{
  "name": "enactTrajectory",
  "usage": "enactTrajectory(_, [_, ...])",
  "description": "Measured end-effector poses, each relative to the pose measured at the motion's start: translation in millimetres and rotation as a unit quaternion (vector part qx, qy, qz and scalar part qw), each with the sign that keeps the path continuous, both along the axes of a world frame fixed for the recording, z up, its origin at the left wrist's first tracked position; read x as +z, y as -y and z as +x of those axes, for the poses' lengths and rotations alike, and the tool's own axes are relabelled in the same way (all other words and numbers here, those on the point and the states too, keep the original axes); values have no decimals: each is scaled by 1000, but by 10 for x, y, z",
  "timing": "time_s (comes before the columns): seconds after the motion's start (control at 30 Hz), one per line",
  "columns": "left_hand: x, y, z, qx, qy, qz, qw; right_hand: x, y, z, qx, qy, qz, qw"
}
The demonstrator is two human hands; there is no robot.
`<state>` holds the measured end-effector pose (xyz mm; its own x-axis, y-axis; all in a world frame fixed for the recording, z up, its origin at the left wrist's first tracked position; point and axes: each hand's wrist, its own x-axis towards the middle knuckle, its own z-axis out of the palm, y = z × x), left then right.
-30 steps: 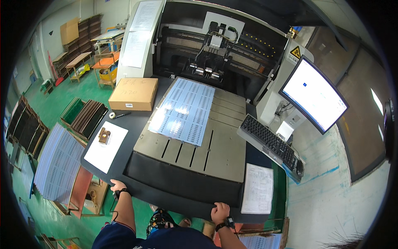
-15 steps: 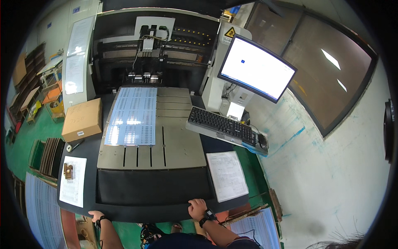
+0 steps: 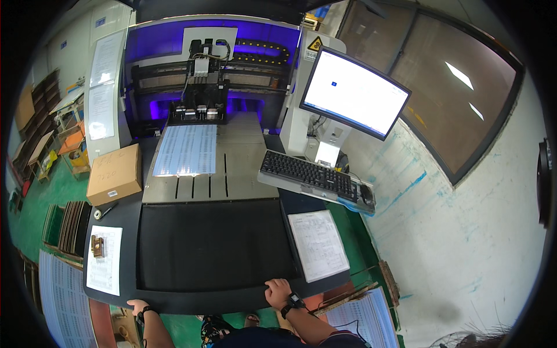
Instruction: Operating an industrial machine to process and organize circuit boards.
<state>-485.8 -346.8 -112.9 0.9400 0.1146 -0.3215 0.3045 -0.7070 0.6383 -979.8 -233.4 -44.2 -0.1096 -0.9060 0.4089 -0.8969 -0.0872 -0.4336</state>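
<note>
Left hand (image 3: 137, 306), lower left, and right hand (image 3: 278, 293), lower centre, touch the bench (image 3: 197, 303) edge — well below the blue sheet (image 3: 187, 149) (clamped or not, I cannot tell).

You have the black table (image 3: 214, 298) in front of you, its top dark and its front corners rounded; your left hand (image 3: 137, 305) touches the front edge toward the left, and your right hand (image 3: 278, 292) rests curled on that edge farther right. Toward the back of it you see a grey metal plate (image 3: 246, 153) with dark slots running front to back. Your pale blue sheet (image 3: 185, 152), covered in rows of small marks, lies flat on the plate's left part, shiny along its front edge.
</note>
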Motion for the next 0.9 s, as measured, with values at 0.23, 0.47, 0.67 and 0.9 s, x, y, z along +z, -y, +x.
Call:
enactTrajectory(0.23, [-102,6,40,4,1,-31,999,-51,-3,-22,4,-8,13,1000])
enactTrajectory(0.47, [-127,15,33,17,16,-23,999,-25,-14,-19,7,-3,14,1000])
enactTrajectory(0.67, [-138,13,52,13,10,-24,1000,-14,-19,-5,3,2,7,1000])
enactTrajectory(0.9, [-106,22,45,19,19,-24,999,-12,-17,-3,-1,-7,1,1000])
